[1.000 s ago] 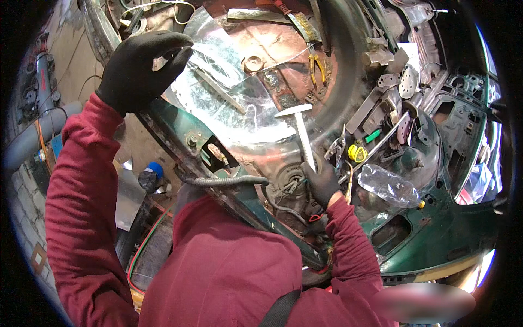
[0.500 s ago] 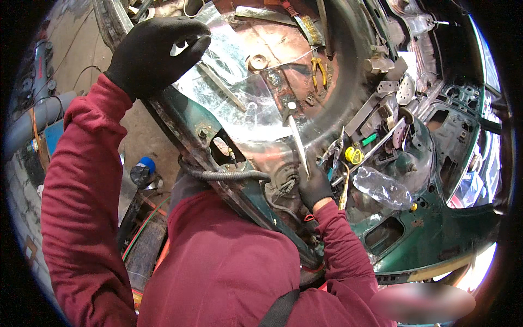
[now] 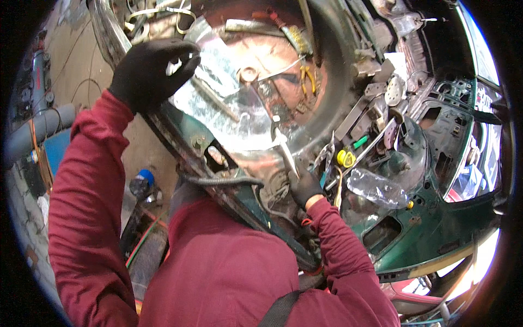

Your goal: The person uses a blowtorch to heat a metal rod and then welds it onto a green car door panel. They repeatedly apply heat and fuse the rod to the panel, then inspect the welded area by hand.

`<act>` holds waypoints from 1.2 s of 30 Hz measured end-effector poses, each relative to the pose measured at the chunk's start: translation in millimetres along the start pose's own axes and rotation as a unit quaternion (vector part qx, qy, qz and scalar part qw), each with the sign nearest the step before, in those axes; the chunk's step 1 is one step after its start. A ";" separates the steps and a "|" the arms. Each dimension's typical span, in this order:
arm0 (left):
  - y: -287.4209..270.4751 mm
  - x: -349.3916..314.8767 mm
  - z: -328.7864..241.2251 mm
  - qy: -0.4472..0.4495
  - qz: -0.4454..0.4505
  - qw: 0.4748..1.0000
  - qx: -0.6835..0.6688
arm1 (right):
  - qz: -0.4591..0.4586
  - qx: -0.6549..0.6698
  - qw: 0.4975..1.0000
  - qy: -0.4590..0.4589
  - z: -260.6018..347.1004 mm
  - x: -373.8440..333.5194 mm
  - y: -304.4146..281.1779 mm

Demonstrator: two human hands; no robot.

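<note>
My left hand [image 3: 155, 75], in a black glove, hovers over the near-left edge of the car body [image 3: 196, 128]. Its thumb and fingers meet in a pinch; a pale patch shows in the gap, but I cannot tell whether it is held. In my right hand [image 3: 305, 188], also black-gloved, is a slim tool with a long pale shaft [image 3: 287, 155] and a small dark, white-tipped head. That head reaches over the round well, beside a clear plastic sheet [image 3: 248, 128]. A flat metal strip [image 3: 215, 99] lies on the sheet. Yellow-handled pliers [image 3: 308, 80] rest farther in.
Right of my right hand lie a clear plastic bottle [image 3: 377, 188], a yellow tape measure [image 3: 345, 158] and several metal brackets [image 3: 395, 90]. A wire brush [image 3: 294, 38] sits in the well. A ribbed hose [image 3: 218, 180] crosses the near rim. A blue-capped container [image 3: 144, 180] stands on the floor.
The whole view has shifted, so most things sit lower or farther left. The tool's head has come slightly left and nearer. Both hands keep the same hold.
</note>
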State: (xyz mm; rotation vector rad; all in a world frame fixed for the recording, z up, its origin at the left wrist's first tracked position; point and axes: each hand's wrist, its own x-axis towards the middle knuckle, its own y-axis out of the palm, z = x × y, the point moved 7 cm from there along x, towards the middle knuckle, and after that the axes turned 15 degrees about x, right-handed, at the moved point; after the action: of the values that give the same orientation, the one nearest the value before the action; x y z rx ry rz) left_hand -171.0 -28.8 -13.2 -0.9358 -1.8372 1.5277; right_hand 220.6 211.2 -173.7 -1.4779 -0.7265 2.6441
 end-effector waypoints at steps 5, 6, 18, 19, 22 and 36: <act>-9.0 6.1 -9.9 -0.005 -0.009 0.999 -0.038 | -0.143 0.061 0.984 -0.092 16.7 3.5 -46.4; -12.5 4.2 -10.0 -0.012 0.001 0.999 -0.034 | -0.169 0.063 0.978 -0.104 24.8 3.6 -59.5; -18.8 3.5 -9.7 -0.035 0.021 0.999 -0.021 | -0.512 -0.077 0.823 -0.234 41.0 69.0 -301.6; -18.2 1.7 -7.9 -0.034 0.016 0.999 -0.026 | -0.495 -0.075 0.840 -0.211 40.3 81.8 -307.8; -5.8 9.1 -8.7 -0.027 0.022 0.999 -0.028 | -0.468 -0.125 0.864 -0.135 17.3 110.3 -329.9; 1.5 7.1 -10.1 -0.036 0.073 0.997 0.003 | -0.353 -0.178 0.888 -0.233 -1.7 176.3 -361.4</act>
State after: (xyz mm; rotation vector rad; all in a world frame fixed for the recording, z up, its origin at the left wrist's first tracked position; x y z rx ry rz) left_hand -167.1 -17.1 -12.9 -1.0444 -1.8473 1.6753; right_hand 53.2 576.8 -167.8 -0.4065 -1.5002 2.3217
